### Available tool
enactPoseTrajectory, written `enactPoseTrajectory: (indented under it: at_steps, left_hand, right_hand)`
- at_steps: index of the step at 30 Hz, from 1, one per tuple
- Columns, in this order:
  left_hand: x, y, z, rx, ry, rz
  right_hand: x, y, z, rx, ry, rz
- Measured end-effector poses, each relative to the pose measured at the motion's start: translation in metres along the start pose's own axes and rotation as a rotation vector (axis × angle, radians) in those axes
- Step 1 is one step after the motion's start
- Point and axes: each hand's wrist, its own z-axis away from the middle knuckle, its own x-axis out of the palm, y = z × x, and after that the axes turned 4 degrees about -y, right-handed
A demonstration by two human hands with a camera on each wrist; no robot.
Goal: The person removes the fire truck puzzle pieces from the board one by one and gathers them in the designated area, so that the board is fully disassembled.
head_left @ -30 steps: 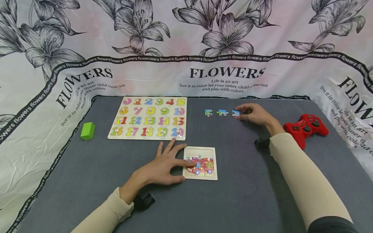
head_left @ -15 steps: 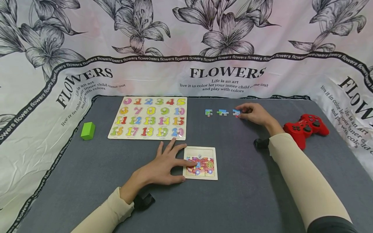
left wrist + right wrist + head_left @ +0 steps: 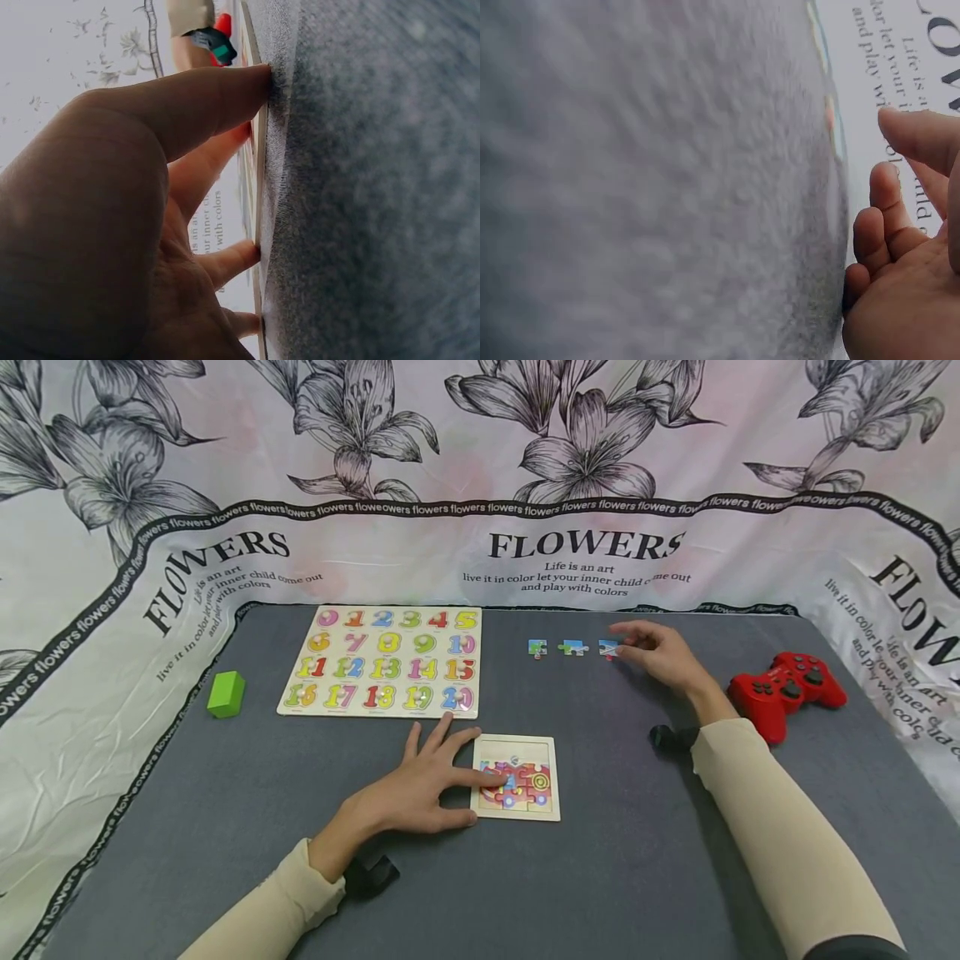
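Observation:
In the head view my left hand (image 3: 416, 789) lies with spread fingers over the left edge of a small wooden jigsaw puzzle (image 3: 517, 741). Its index finger rests on the partly filled red picture, and the thumb touches the tray's lower left side. Farther back, my right hand (image 3: 660, 656) is beside the rightmost of three loose jigsaw pieces (image 3: 607, 648). The right wrist view shows the thumb and fingers of the right hand (image 3: 907, 277) apart, with nothing between them. A middle piece (image 3: 573, 647) and a left piece (image 3: 537, 648) lie in the same row.
A number board (image 3: 382, 681) lies at the back left, just beyond the left fingertips. A green block (image 3: 226, 694) stands near the left table edge. On the right, a red game controller (image 3: 787, 689) sits close to the right forearm. A flower-printed cloth (image 3: 375, 568) hangs behind.
My right hand has let go of the rightmost jigsaw piece and lifted slightly, its fingers parting. That piece now lies on the table. The left hand has stayed on the puzzle.

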Motion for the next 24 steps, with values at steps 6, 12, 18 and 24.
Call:
enactPoseTrajectory:
  at_steps: [6, 12, 18, 24]
  left_hand:
    - [-0.001, 0.001, 0.001, 0.006, -0.004, 0.011]
    - [-0.001, -0.001, 0.002, 0.007, -0.004, 0.032]
    - [-0.001, 0.001, 0.001, -0.032, 0.034, 0.01]
    - [-0.001, 0.001, -0.002, -0.076, 0.084, -0.047]
  right_hand:
    - [0.007, -0.003, 0.011, -0.026, 0.023, -0.063]
    - [0.021, -0.018, 0.026, -0.134, -0.048, -0.056]
    - [0.044, -0.039, 0.039, -0.298, -0.146, -0.007]
    - [0.069, -0.06, 0.054, -0.392, -0.264, 0.031]
